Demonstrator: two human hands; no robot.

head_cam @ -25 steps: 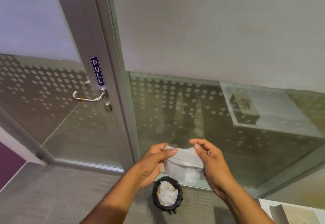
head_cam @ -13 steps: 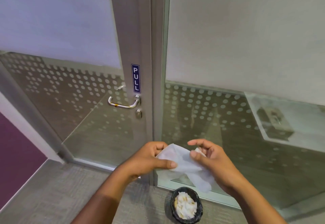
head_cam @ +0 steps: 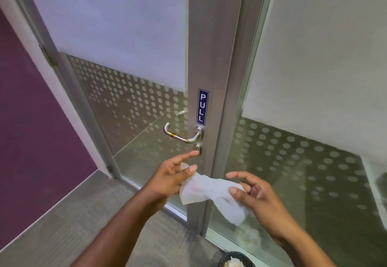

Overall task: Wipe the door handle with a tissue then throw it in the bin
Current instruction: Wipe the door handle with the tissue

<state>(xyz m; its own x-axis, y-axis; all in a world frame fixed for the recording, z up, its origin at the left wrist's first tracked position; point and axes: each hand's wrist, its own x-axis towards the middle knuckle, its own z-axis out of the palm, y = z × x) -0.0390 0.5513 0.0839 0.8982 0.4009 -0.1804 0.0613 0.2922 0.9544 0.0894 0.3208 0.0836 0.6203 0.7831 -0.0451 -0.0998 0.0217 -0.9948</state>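
A white tissue (head_cam: 211,193) stretches between both my hands, below the door handle. My left hand (head_cam: 173,176) pinches its left end with thumb and fingers, index finger pointing up toward the lock. My right hand (head_cam: 253,193) pinches the right end, a loose flap hanging beneath. The chrome lever handle (head_cam: 181,135) sits on the metal door stile, a short way above my left hand and untouched. A black bin (head_cam: 235,260) with crumpled white paper shows at the bottom edge, partly cut off.
A blue PULL sign (head_cam: 202,106) is fixed above the handle, and a round lock cylinder (head_cam: 198,147) sits just under it. Frosted, dotted glass panels (head_cam: 303,151) flank the stile. A purple wall (head_cam: 31,130) stands at the left over grey carpet (head_cam: 62,224).
The view has swung and closed in on the door, so the handle is larger and nearer. Both hands have risen toward it, spreading the tissue; the bin has slid to the bottom edge.
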